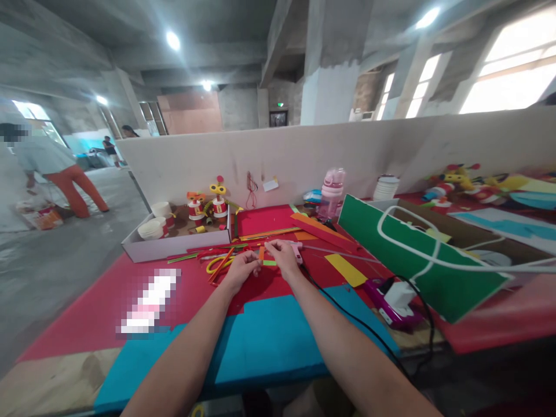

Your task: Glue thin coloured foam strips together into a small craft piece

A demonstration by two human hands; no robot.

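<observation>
left of centre, a looped yellow cord-like piece (217, 265) lies among thin red and orange sticks (222, 267), near the left hand (244, 269); a sideways sweep could scatter them. that hand's fingers are curled in, and i cannot tell whether they grip anything. at mid-frame, between the hands, stands a small orange strip, apparently paper (261, 253); the right hand (281, 255) seems to pinch its upper end between thumb and fingertip. uneven pressure could bend so thin a piece. a pale pink glue gun (297, 249) lies just behind the right hand; if hot, it could burn a knuckle brushing back. a thin black cord (334, 298) runs along the right forearm toward the lower right, and a snag could drag the gun.

at far left, the red table covering (82, 324) ends above the floor. its stretch below the white cardboard tray (182, 247) offers the most sideways room. the flat blue sheet (260, 336) fills lower centre, reaching the near edge under the forearms. to the right, a purple power strip (403, 317) and a tilted green panel (417, 272) restrict reach.
</observation>
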